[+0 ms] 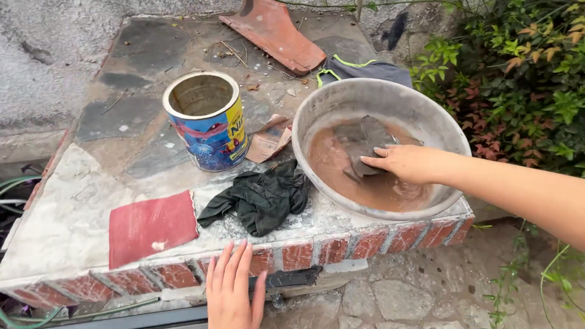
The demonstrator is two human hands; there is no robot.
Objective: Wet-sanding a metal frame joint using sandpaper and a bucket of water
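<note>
Right hand (407,163): fingers flat, pressing a grey cloth (359,141) in the muddy water of the basin (317,109), right of centre.
Left hand (233,286): fingers straight, holding nothing, at the brick edge (298,256), bottom centre.

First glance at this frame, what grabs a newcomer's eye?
The right hand presses a dark cloth into muddy brown water in a wide grey basin at the right of the brick-edged stone slab. Mid-slab stand an open tin can and a crumpled dark rag; the left hand rests at the near edge.
</note>
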